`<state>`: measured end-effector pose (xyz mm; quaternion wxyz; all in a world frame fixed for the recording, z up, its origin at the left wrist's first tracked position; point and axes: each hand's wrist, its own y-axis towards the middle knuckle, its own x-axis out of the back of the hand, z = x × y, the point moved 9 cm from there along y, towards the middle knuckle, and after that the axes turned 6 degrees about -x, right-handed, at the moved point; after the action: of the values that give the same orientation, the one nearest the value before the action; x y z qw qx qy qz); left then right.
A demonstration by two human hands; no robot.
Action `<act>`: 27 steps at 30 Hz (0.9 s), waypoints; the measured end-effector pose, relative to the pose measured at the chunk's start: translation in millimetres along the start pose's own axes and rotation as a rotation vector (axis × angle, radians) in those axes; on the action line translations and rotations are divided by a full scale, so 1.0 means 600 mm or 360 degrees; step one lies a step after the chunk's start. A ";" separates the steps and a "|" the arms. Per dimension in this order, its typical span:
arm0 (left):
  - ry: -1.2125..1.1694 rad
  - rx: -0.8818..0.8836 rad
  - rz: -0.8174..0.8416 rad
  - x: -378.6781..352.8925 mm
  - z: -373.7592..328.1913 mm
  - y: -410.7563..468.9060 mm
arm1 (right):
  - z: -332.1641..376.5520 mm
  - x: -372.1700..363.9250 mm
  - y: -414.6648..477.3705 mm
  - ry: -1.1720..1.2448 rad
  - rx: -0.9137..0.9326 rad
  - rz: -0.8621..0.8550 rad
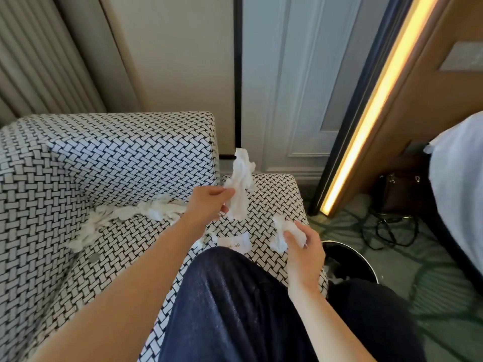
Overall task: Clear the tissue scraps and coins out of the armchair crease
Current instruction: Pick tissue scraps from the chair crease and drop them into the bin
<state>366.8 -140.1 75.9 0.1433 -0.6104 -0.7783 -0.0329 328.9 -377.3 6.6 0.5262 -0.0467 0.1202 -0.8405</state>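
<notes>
My left hand [209, 202] pinches a long white tissue scrap [241, 184] held up above the armchair seat. My right hand [303, 246] grips a smaller crumpled tissue wad [282, 231] near the seat's right edge. More torn tissue scraps [136, 212] lie along the crease between the seat and the backrest of the black-and-white woven armchair [117, 158]. A silver coin [93, 258] lies on the seat near the left crease. A small printed paper packet [235, 242] rests on the seat just beyond my knee.
A round black waste bin [350, 259] with white scraps inside stands on the floor right of the chair. Black cables [392, 228] and a dark bag [400, 192] lie on the green carpet. My dark-trousered leg [235, 309] rests on the seat.
</notes>
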 end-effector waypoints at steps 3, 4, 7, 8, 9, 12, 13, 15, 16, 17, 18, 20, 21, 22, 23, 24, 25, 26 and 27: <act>-0.0041 0.0012 0.0111 -0.071 -0.005 -0.004 | 0.002 0.073 0.033 -0.0102 0.0002 -0.0082; -0.0044 0.0025 0.0149 -0.096 -0.003 -0.007 | 0.001 0.098 0.046 -0.0130 -0.0006 -0.0120; -0.0050 0.0090 0.0297 -0.181 0.008 -0.015 | 0.008 0.179 0.084 -0.0181 0.0009 -0.0257; -0.0050 0.0106 0.0336 -0.200 0.013 -0.020 | 0.012 0.197 0.092 -0.0195 0.0030 -0.0286; -0.0042 0.0120 0.0390 -0.226 0.017 -0.024 | 0.015 0.220 0.102 -0.0199 0.0044 -0.0337; -0.0012 0.0187 0.0523 -0.297 0.034 -0.036 | 0.007 0.282 0.132 -0.0196 0.0007 -0.0492; -0.0010 0.0221 0.0542 -0.316 0.038 -0.039 | -0.001 0.297 0.141 -0.0190 -0.0019 -0.0542; -0.0021 0.0276 0.0546 -0.349 0.045 -0.041 | -0.019 0.315 0.156 -0.0180 -0.0074 -0.0617; -0.0025 0.0296 0.0537 -0.363 0.047 -0.040 | -0.025 0.319 0.161 -0.0175 -0.0086 -0.0638; -0.0024 0.0314 0.0524 -0.371 0.049 -0.041 | -0.029 0.318 0.162 -0.0172 -0.0094 -0.0648; -0.0023 0.0330 0.0518 -0.386 0.051 -0.038 | -0.031 0.319 0.168 -0.0170 -0.0094 -0.0652; -0.0019 0.0361 0.0496 -0.403 0.057 -0.036 | -0.032 0.314 0.171 -0.0190 -0.0075 -0.0626; -0.0020 0.0385 0.0487 -0.413 0.061 -0.034 | -0.031 0.313 0.174 -0.0210 -0.0055 -0.0609; -0.0020 0.0418 0.0487 -0.424 0.065 -0.034 | -0.031 0.313 0.176 -0.0232 -0.0033 -0.0599; -0.0011 0.0448 0.0505 -0.432 0.070 -0.036 | -0.031 0.312 0.177 -0.0245 -0.0014 -0.0591; -0.0001 0.0478 0.0544 -0.442 0.074 -0.039 | -0.032 0.313 0.178 -0.0256 -0.0001 -0.0585; -0.0007 0.0512 0.0594 -0.452 0.078 -0.043 | -0.032 0.314 0.179 -0.0266 0.0009 -0.0584; -0.0026 0.0551 0.0644 -0.461 0.081 -0.049 | -0.035 0.315 0.183 -0.0275 0.0006 -0.0585; -0.0047 0.0592 0.0685 -0.468 0.085 -0.054 | -0.038 0.317 0.187 -0.0270 -0.0009 -0.0594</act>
<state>386.1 -400.7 -42.9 0.2451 -0.7253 -0.6255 0.1505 338.5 -590.8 -52.7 0.3693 -0.1403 0.0671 -0.9162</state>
